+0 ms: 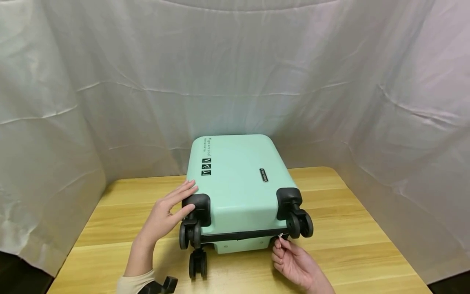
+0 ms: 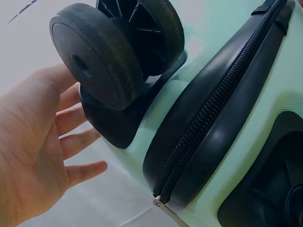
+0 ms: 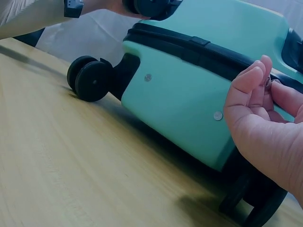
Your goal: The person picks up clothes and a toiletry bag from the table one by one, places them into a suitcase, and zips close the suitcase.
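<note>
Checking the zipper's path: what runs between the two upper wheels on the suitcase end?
In the head view, the black zipper band spans between the wheels.

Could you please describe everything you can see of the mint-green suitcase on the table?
The suitcase is a small hard-shell case, mint green and smooth, lying flat on the wooden table with its wheeled end toward the camera. It has black double wheels in black corner housings, a black zipper band round its middle, a small dark badge and printed labels on top. The left hand rests open against its near left corner; the right hand pinches the metal zipper pull at the near right corner.
</note>
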A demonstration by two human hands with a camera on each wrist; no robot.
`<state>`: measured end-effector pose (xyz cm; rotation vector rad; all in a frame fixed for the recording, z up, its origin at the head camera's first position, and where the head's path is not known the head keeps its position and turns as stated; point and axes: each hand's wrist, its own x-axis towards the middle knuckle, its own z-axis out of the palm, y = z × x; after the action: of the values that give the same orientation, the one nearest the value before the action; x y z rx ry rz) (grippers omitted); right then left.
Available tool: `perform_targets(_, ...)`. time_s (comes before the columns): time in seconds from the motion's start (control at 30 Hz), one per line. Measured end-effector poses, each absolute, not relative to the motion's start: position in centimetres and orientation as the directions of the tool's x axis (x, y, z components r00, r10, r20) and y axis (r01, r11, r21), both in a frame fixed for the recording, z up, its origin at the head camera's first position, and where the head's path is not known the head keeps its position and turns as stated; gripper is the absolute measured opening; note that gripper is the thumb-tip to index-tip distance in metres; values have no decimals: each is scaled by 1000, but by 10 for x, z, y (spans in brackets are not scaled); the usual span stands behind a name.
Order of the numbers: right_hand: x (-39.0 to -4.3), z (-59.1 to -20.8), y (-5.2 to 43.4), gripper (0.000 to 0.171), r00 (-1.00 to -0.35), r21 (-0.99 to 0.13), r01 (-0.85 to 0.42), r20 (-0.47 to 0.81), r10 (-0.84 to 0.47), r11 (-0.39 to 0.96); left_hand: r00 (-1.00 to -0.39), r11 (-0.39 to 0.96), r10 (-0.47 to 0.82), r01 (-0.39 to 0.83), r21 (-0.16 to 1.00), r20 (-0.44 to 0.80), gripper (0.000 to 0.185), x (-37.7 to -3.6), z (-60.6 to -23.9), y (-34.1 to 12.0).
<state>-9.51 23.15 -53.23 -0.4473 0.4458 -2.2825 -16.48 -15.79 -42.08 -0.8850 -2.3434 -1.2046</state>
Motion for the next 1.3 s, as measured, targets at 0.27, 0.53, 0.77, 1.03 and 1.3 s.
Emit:
perform_targets(0.27,-94,-530,231,56,-664,-464,598,169,-729,-653,-734,331,466,662,672,494,53,-164,-422,-176)
perform_targets(0.53,-92,-529,232,57,-654,-443,608,191,-732,-659,-776,451,447,626,637,446,70,-164,-423,-173)
perform_targets(0.77,-93,-530,230,58,-646,-438,616,195,-738,-655,-811,489,410,583,649,419,82,-163,-424,-167)
perform_targets(1.03,-95,-532,230,58,-643,-445,614,197,-740,-652,-759,534,384,648,543,527,80,-163,-426,-167)
perform_targets(1.3,-95,-531,230,56,-630,-447,630,182,-755,-634,-663,468,368,738,486,652,73,-164,-427,-165)
